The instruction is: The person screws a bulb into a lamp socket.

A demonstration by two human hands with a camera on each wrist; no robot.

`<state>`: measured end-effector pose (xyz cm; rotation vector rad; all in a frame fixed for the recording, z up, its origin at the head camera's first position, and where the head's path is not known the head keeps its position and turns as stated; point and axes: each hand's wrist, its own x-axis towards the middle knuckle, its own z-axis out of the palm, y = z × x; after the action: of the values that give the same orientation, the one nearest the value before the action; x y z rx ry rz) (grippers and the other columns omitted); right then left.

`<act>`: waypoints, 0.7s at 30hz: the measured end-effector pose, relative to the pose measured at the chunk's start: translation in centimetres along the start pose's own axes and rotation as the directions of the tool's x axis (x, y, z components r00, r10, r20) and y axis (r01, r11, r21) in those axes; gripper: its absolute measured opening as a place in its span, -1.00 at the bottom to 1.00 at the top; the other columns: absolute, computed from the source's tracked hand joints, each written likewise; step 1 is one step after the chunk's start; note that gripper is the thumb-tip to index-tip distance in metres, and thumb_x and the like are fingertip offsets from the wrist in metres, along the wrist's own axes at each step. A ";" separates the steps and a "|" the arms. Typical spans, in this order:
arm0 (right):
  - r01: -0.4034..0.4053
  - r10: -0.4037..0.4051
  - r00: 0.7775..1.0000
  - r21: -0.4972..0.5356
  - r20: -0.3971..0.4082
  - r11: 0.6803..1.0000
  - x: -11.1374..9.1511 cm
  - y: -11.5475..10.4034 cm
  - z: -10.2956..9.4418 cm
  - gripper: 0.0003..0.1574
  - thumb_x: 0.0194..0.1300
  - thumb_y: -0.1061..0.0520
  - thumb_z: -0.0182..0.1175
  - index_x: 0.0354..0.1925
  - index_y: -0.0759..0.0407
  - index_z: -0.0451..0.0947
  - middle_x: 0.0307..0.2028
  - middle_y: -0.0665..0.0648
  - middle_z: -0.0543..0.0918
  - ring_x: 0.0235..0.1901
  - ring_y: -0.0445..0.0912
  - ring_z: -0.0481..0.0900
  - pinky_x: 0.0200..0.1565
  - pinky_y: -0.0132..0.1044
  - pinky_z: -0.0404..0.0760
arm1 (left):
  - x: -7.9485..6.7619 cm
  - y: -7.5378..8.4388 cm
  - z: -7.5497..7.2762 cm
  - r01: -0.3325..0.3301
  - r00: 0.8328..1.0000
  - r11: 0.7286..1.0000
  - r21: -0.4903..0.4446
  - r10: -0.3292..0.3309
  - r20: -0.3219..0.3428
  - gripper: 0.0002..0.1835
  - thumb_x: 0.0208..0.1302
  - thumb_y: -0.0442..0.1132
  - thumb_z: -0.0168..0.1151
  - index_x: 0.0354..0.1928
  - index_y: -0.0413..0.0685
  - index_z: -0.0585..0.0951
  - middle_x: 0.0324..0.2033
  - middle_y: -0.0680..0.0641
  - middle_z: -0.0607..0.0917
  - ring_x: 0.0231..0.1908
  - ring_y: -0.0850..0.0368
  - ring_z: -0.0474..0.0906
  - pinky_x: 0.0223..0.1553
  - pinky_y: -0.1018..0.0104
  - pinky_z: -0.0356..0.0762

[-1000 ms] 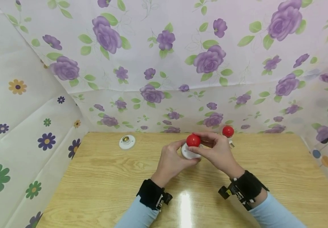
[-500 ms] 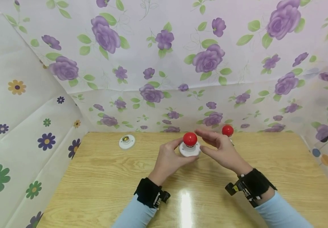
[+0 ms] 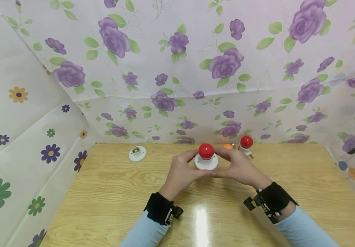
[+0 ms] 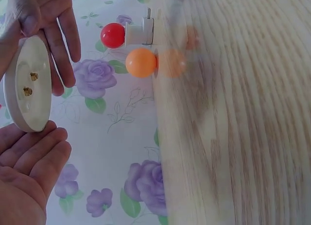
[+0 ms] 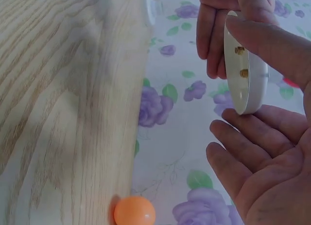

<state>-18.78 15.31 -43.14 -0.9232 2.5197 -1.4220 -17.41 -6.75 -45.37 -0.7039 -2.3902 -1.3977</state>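
Observation:
A red bulb (image 3: 206, 151) stands upright in a round white lamp holder (image 3: 206, 164). The holder is raised off the table; brass screws show on its hollow underside in both wrist views. My left hand (image 3: 181, 173) pinches the rim of the holder on the left, thumb at the near side and fingers behind. From the right, my right hand (image 3: 240, 168) grips the same rim between thumb and fingers. The two thumbs meet at the near edge. In the right wrist view, fingertips (image 5: 228, 115) support the rim of the holder.
Another white lamp holder (image 3: 137, 153), with no bulb in it, lies at the back left. At the back right are an orange bulb (image 3: 228, 146) and a second red bulb (image 3: 246, 141) in a white plug-in socket (image 3: 246, 151). Flowered cloth (image 3: 165, 116) hangs behind the wooden table (image 3: 109, 199).
My right hand has let go of the red bulb, moved off it to the right, then closed on the holder's rim. The left hand keeps its grip, shifted slightly left.

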 end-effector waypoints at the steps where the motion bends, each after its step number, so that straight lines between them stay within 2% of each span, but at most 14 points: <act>1: -0.004 0.004 1.000 -0.010 -0.008 1.000 0.0 0.0 0.1 -0.09 -0.10 -0.20 0.43 0.23 -0.18 0.35 0.15 -0.18 0.41 0.19 -0.23 0.28 0.18 -0.14 0.23 | 0.0 0.0 0.0 0.003 1.000 1.000 -0.010 -0.003 0.006 -0.25 -0.27 0.21 0.48 0.10 0.25 0.53 -0.02 0.30 0.55 0.00 0.41 0.43 -0.01 0.27 0.41; 12: -0.005 0.002 0.999 -0.065 -0.048 0.998 0.2 -0.1 0.6 -0.17 -0.20 -0.23 0.47 0.11 -0.23 0.45 0.00 -0.24 0.52 0.08 -0.28 0.40 0.11 -0.14 0.32 | -0.1 0.1 -0.1 0.010 0.998 1.000 -0.013 -0.009 0.062 -0.21 -0.29 0.20 0.47 0.12 0.18 0.52 0.00 0.26 0.54 0.03 0.38 0.42 -0.01 0.34 0.39; 21: -0.021 0.015 0.997 -0.078 -0.073 0.997 0.2 0.5 0.9 -0.17 -0.26 -0.27 0.48 0.07 -0.27 0.48 -0.01 -0.27 0.52 0.06 -0.30 0.42 0.08 -0.19 0.35 | -0.1 0.3 -0.3 0.079 0.989 0.996 0.052 -0.085 0.120 -0.17 -0.26 0.26 0.43 0.18 0.25 0.47 0.07 0.30 0.48 0.09 0.39 0.35 0.06 0.34 0.32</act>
<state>-18.85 14.72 -43.95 -0.8738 2.6467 -1.3849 -17.19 -6.89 -45.06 -0.7052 -2.5647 -1.3608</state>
